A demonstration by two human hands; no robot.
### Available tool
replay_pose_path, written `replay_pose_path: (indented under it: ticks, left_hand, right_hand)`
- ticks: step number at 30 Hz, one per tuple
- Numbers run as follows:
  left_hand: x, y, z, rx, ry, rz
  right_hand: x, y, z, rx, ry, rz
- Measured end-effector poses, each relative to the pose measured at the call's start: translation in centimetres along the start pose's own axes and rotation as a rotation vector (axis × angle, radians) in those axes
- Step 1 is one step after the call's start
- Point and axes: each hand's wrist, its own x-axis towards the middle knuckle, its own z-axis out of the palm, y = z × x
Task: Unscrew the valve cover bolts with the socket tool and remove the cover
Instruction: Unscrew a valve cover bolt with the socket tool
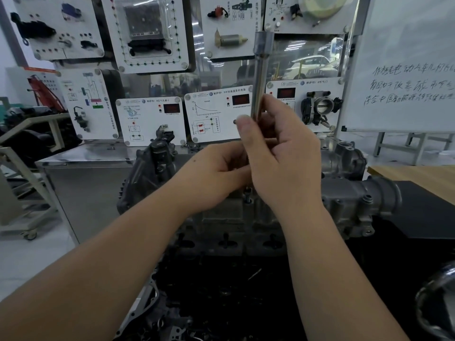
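Above the engine [246, 217], right hand [278, 153] gripping upright socket tool [259, 77], left hand [216, 173] seemingly pinching its base

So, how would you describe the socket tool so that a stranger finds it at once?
Start at the grey engine in the middle. Above it, both hands meet: the right hand and left hand grip a socket tool. It is the only long shiny metal rod standing upright, with a wider socket on top.
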Motion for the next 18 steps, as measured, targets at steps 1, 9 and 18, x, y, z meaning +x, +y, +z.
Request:
replay_pose_path:
  ticks: [1,9,18]
  left_hand:
    - [0.03,0.00,0.03,0.013,0.016,-0.002]
    - [-0.13,0.05,-0.49,-0.052,-0.041,-0.062]
    - [-0.10,0.09,-0.03,0.006,0.002,-0.044]
  right_hand:
    - [0.01,0.03,-0.06,-0.001,0.012,-0.008]
    - [-0.04,0.13,-0.23,0.109,-0.004,0.071]
    - [0.07,0.18,-0.46,0.113,-0.019,0.082]
